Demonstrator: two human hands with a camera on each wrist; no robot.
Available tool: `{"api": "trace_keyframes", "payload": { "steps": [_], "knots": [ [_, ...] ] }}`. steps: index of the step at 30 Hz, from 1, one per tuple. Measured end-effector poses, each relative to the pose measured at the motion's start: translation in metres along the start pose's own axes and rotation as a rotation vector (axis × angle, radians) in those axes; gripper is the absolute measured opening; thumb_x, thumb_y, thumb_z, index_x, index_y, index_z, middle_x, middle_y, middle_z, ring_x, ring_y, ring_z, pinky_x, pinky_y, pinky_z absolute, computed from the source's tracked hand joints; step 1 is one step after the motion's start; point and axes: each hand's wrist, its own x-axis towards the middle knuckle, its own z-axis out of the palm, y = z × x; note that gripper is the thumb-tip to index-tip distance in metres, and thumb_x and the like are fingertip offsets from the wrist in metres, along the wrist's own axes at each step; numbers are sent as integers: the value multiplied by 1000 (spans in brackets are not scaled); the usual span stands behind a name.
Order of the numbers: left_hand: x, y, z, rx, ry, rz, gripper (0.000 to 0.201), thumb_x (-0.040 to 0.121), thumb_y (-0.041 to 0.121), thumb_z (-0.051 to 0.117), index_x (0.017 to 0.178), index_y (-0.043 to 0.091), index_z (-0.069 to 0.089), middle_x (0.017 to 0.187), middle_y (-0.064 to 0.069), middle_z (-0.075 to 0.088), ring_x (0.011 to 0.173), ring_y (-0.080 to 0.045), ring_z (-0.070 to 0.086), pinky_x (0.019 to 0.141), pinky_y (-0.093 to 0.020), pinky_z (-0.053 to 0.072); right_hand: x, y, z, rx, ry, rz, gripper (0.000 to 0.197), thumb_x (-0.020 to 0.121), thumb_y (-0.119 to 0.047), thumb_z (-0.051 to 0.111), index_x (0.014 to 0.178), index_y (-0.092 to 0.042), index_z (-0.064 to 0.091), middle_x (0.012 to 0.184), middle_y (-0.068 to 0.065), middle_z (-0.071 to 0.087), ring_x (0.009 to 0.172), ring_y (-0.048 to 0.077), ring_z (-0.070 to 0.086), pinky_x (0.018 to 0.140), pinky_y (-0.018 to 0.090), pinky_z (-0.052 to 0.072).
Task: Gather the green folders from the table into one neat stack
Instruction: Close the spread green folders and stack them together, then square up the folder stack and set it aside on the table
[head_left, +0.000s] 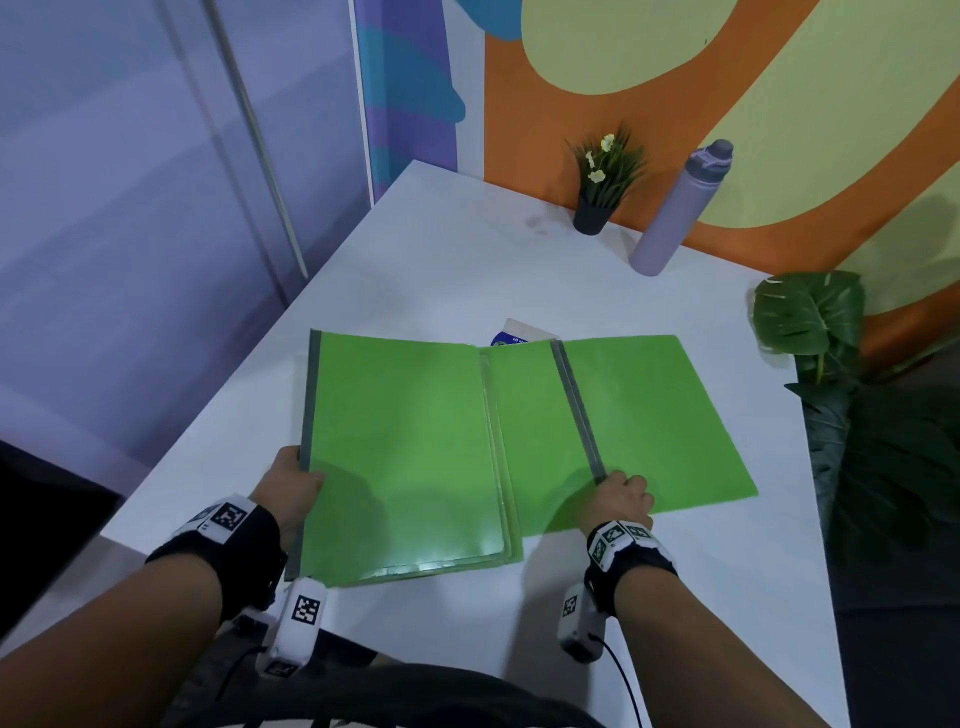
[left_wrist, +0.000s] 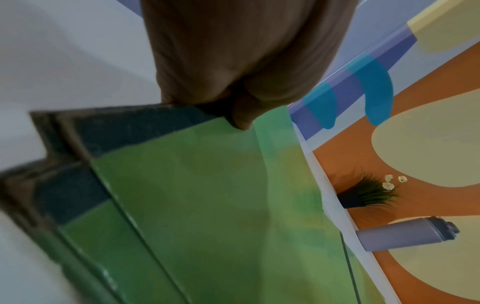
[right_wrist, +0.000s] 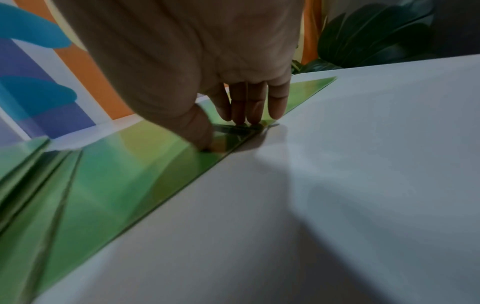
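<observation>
**Both hands on the green folders, stack on the left, one folder on the right**

So from the head cam: white table (head_left: 467, 270) with a stack (head_left: 405, 457) of green folders near its front edge, and a single folder (head_left: 654, 415) lying flat just right of the stack, its grey spine edge tucked against or slightly under the stack's right side. Hard to say which from here.

Left hand (head_left: 291, 488) is on the stack's left edge, thumb on top by the grey spine. The left wrist cam fills in what the head cam hides: fingers (left_wrist: 241, 115) curled round the spine edge, pinching it, and at least two grey spines sit stepped one over the other, so the stack isn't squared up.

Right hand (head_left: 623, 499) sits at the near end of the single folder's spine. The right wrist cam shows it better: fingertips (right_wrist: 254, 115) pointing down onto the folder's near edge with the thumb close in beside them. Looks like a pinch on the edge, but the blur keeps me from being sure.

Only the head cam shows a bit of paper (head_left: 519, 332) poking out behind the stack. Far side of the table from the stack: a small plant (head_left: 602, 182) and a grey bottle (head_left: 680, 208). A big leafy plant (head_left: 810, 322) stands off the table's right edge.
</observation>
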Motion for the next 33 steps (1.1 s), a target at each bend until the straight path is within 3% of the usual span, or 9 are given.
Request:
{"api": "trace_keyframes", "payload": {
  "steps": [4,8,13,19,22,24,26,28,33],
  "knots": [
    [-20,6,6,-46,-9,-26,29,87,1,48,114,11,43,108,-23,61,97,-45,64,83,-62,55,-11,-3,7,-49,-62,-16,67,79,-43,66,127,-6,38,125,15,41,115,31,42,94,44,46],
    [-21,0,17,-94,-41,-51,30,85,-1,48,112,11,44,109,-25,61,100,-47,63,85,-62,54,-5,2,0,99,-73,27,51,75,-29,69,113,-4,47,111,16,52,99,32,54,85,42,52],
    [11,-20,32,-133,-72,-21,40,76,7,52,115,13,47,111,-24,63,100,-45,64,85,-65,54,-2,-7,-45,380,308,-135,21,83,-3,57,104,0,58,109,18,52,99,35,54,86,46,51],
    [27,-19,46,-203,-120,-5,59,67,15,55,125,8,49,111,-25,65,99,-46,66,82,-65,54,-30,-31,-122,466,523,-270,37,76,7,42,105,-14,53,82,7,59,70,31,52,62,32,40],
    [-23,20,43,-233,-173,-67,40,81,7,55,120,-1,54,108,-26,66,96,-45,67,81,-63,55,-59,-47,-130,332,699,-559,41,73,6,49,105,-17,61,82,6,67,64,33,59,51,35,48],
    [-45,35,43,-271,-232,-147,21,94,3,43,108,0,59,97,-23,67,82,-37,67,65,-51,61,-82,-56,-116,167,748,-815,41,66,4,52,98,-17,67,77,1,69,57,27,61,41,29,44],
    [-55,38,46,-308,-259,-206,25,100,20,41,101,6,62,90,-17,67,75,-30,64,54,-40,59,-103,-62,-90,17,631,-1016,39,62,-1,51,93,-18,68,75,-3,69,55,21,61,39,24,40],
    [-56,37,47,-354,-277,-245,41,100,45,37,101,12,62,91,-13,68,80,-28,65,62,-38,54,-118,-60,-57,-85,413,-1143,31,66,-5,55,92,-17,66,82,-2,70,59,21,62,41,24,44],
    [-22,14,51,-242,-301,-199,98,63,80,63,131,11,48,125,-20,64,108,-42,66,81,-59,56,-127,-47,-7,-201,-111,-1235,35,73,-18,59,108,-15,59,113,5,65,90,30,63,63,38,56]
  ]
}}
